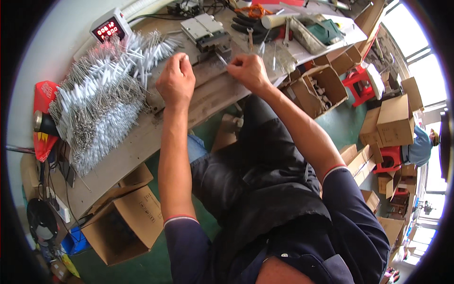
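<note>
My left hand is curled into a loose fist above the worn workbench, close to the big pile of white sleeved metal pins; whether it pinches a pin is hidden. My right hand pinches a thin metal pin whose tip points toward a small grey metal fixture at the back of the bench. The two hands are about a hand's width apart.
A meter box with red digits stands at the back left. Black gloves, a wrench and a tray lie at the back right. Open cardboard boxes sit beside and under the bench. Another person sits far right among boxes.
</note>
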`<state>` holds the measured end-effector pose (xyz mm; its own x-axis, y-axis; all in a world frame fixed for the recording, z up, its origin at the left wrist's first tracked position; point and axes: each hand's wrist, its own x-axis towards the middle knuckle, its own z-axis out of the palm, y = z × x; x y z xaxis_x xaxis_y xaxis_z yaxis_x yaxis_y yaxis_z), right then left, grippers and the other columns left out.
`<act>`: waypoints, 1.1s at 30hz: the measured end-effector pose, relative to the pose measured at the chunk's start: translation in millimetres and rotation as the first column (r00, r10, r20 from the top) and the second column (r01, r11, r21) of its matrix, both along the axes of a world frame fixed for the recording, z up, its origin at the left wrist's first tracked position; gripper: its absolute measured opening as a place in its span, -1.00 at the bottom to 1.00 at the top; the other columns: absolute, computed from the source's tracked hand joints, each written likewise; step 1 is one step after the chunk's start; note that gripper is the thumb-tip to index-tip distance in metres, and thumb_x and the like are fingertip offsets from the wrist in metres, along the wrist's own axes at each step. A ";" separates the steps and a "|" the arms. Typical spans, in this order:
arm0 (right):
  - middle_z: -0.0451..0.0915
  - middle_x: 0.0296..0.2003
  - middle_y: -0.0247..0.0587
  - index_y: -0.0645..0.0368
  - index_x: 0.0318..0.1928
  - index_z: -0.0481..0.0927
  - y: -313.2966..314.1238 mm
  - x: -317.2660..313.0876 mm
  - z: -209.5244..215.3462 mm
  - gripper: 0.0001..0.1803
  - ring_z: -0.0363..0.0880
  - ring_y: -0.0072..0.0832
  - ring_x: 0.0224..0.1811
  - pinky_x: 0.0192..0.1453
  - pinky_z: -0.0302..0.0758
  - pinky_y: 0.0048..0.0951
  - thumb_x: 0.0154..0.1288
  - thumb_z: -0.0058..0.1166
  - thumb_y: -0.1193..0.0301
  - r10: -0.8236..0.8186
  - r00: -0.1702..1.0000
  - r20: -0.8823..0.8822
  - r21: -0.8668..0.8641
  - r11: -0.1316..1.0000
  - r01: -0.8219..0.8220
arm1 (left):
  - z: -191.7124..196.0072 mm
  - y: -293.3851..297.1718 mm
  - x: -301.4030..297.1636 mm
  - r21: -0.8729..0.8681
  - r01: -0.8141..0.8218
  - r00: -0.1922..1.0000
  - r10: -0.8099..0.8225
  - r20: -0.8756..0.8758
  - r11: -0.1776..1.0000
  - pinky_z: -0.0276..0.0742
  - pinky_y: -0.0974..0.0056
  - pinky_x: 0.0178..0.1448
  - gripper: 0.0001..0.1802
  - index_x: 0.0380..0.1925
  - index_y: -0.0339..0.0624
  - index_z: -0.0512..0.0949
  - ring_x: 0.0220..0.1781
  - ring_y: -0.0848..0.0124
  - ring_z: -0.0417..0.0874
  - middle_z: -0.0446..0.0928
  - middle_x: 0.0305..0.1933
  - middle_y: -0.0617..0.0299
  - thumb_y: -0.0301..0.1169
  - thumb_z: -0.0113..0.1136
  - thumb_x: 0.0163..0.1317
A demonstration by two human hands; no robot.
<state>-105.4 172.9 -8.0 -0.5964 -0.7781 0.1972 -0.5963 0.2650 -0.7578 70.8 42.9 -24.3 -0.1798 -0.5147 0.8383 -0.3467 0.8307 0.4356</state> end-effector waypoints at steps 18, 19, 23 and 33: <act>0.75 -0.47 -0.05 0.07 -0.42 0.82 -22.2 8.3 0.9 -0.72 0.76 -0.09 -0.30 -0.07 0.66 -0.17 -0.06 0.33 0.15 -0.159 0.987 -0.024 0.006 0.987 0.159 | -0.8 2.1 -3.9 -0.023 0.012 0.999 -0.011 0.030 1.000 0.61 0.16 -0.31 -0.92 -0.24 -0.05 0.65 -0.39 0.20 0.73 0.70 -0.35 0.25 -0.38 0.35 0.31; 0.75 -0.47 -0.05 0.08 -0.42 0.82 -21.6 8.5 1.0 -0.71 0.76 -0.09 -0.30 -0.08 0.66 -0.17 -0.07 0.33 0.15 -0.167 0.986 -0.021 0.009 0.986 0.167 | -1.3 3.3 -3.6 -0.012 0.008 0.999 -0.007 0.035 1.000 0.61 0.17 -0.31 -0.92 -0.24 -0.05 0.65 -0.39 0.20 0.73 0.70 -0.35 0.25 -0.38 0.35 0.31; 0.75 -0.47 -0.06 0.08 -0.41 0.82 -23.8 10.5 3.6 -0.71 0.76 -0.10 -0.31 -0.08 0.66 -0.17 -0.07 0.33 0.15 -0.164 0.987 -0.003 0.020 0.986 0.164 | 0.1 1.2 -2.7 -0.028 -0.003 1.000 0.004 0.026 1.000 0.62 0.17 -0.30 -0.92 -0.24 -0.05 0.65 -0.37 0.20 0.74 0.71 -0.34 0.24 -0.38 0.36 0.31; 0.74 -0.48 -0.01 0.10 -0.41 0.82 -25.4 9.9 3.3 -0.71 0.75 -0.06 -0.32 -0.09 0.66 -0.17 -0.05 0.31 0.17 -0.157 0.988 -0.008 -0.003 0.988 0.156 | 1.8 -0.9 -5.2 -0.036 -0.013 0.999 0.014 0.038 0.999 0.62 0.16 -0.32 -0.91 -0.23 -0.02 0.66 -0.38 0.20 0.73 0.70 -0.34 0.25 -0.39 0.38 0.29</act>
<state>-95.5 147.5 -4.8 -0.7092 -0.6748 0.2041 -0.5535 0.3536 -0.7540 65.6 42.0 -22.5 -0.2050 -0.4871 0.8490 -0.3739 0.8406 0.3920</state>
